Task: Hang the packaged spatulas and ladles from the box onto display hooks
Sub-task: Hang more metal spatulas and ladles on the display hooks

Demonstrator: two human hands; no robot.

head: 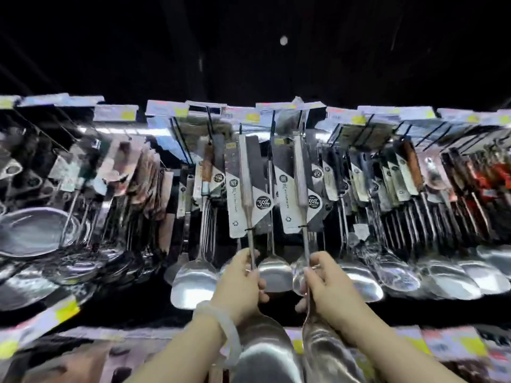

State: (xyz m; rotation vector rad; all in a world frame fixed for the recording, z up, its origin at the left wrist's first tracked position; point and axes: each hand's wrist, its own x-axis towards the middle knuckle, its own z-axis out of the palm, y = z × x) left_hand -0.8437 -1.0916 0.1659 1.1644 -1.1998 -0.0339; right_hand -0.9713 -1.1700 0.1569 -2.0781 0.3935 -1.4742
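Note:
I hold two packaged steel spatulas upright, side by side, in front of the display. My left hand (242, 283) grips the shaft of the left spatula (246, 189) just below its grey card. My right hand (326, 286) grips the shaft of the right spatula (301, 186) the same way. Their broad steel blades (265, 352) hang below my wrists at the bottom of the view. Both handle tops reach up to the black display hooks (272, 125) under the price labels; whether they are on a hook I cannot tell. The box is not in view.
Rows of packaged ladles and spatulas (414, 189) hang densely on hooks to the left and right. Strainers (33, 230) hang at the far left. Yellow price tags (179, 109) line the top rail, and a lower rail of tags (442, 344) runs beneath my arms.

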